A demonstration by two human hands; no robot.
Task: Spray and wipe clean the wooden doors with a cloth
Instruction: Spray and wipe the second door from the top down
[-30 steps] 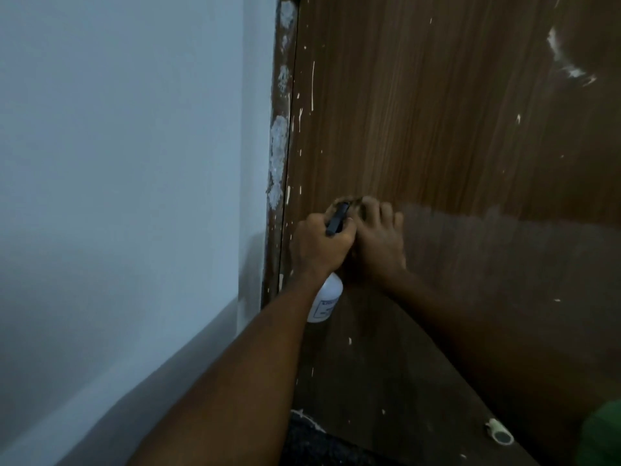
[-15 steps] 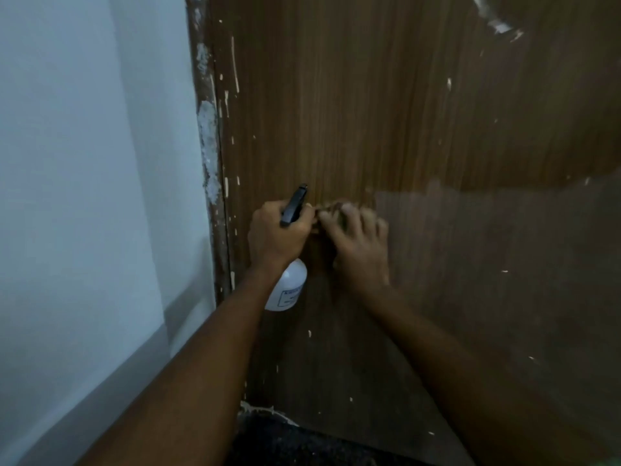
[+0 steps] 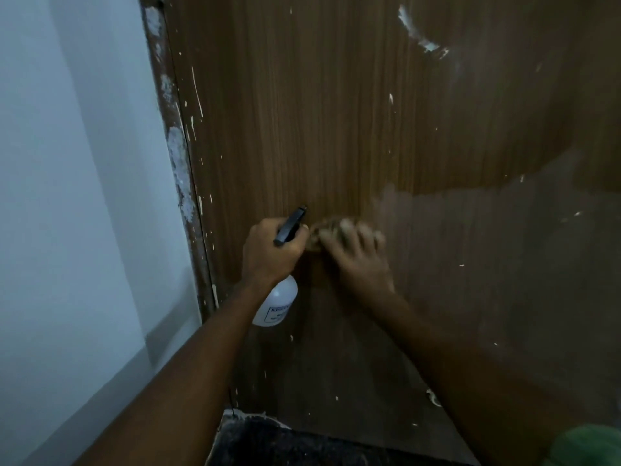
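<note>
A brown wooden door (image 3: 336, 112) flecked with white paint fills the view. My left hand (image 3: 268, 253) grips a white spray bottle (image 3: 277, 304) by its black trigger head (image 3: 290, 225), nozzle close to the door. Right beside it, my right hand (image 3: 361, 257) presses a brownish cloth (image 3: 322, 230) flat against the door; the hand is blurred and covers most of the cloth. The lower right of the door looks duller than the wood above.
A white wall (image 3: 67, 196) stands at the left, next to the paint-smeared door frame (image 3: 178, 163). A dark floor (image 3: 285, 442) shows at the bottom. A green sleeve edge (image 3: 584, 445) appears at the lower right.
Both hands stay side by side on the door, the right one now blurred with motion. The view has swung left, then back right.
</note>
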